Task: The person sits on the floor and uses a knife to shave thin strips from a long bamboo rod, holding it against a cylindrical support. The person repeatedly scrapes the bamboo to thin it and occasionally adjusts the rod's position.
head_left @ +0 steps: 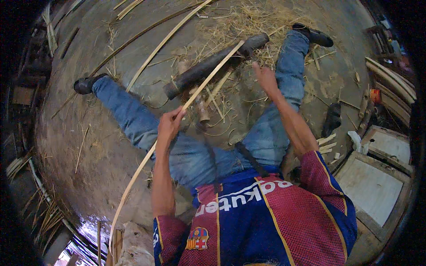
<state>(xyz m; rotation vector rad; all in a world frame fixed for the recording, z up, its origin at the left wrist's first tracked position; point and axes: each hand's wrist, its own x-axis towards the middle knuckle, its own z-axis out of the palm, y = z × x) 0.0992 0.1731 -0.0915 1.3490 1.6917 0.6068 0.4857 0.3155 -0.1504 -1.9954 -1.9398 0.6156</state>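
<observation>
The person sits on the dirt floor (106, 146) with both legs spread wide in blue jeans (195, 155) and dark shoes.

The left hand (170, 125) is closed around a long thin bamboo strip (208, 80). The fingers wrap the strip near its middle. The strip runs from the lower left edge of the floor, up through the hand, and on toward the top middle, where its far end lies across a dark round log (208, 66). The log lies on the floor between the legs, tilted from lower left to upper right.

The right hand (265, 77) is up near the right knee, close to the far end of the log. Its fingers look bent, but I cannot tell if it holds anything. It does not touch the strip.

A short stubby piece of bamboo (202, 108) stands just below the log, near the left hand. Dry straw and shavings (248, 22) lie thick around the top end of the log. More long bamboo strips (164, 42) lie flat on the floor at the upper left. Flat wooden boards (372, 186) sit at the right edge of the floor. Short cut pieces (326, 144) lie near them, beside the right arm.
</observation>
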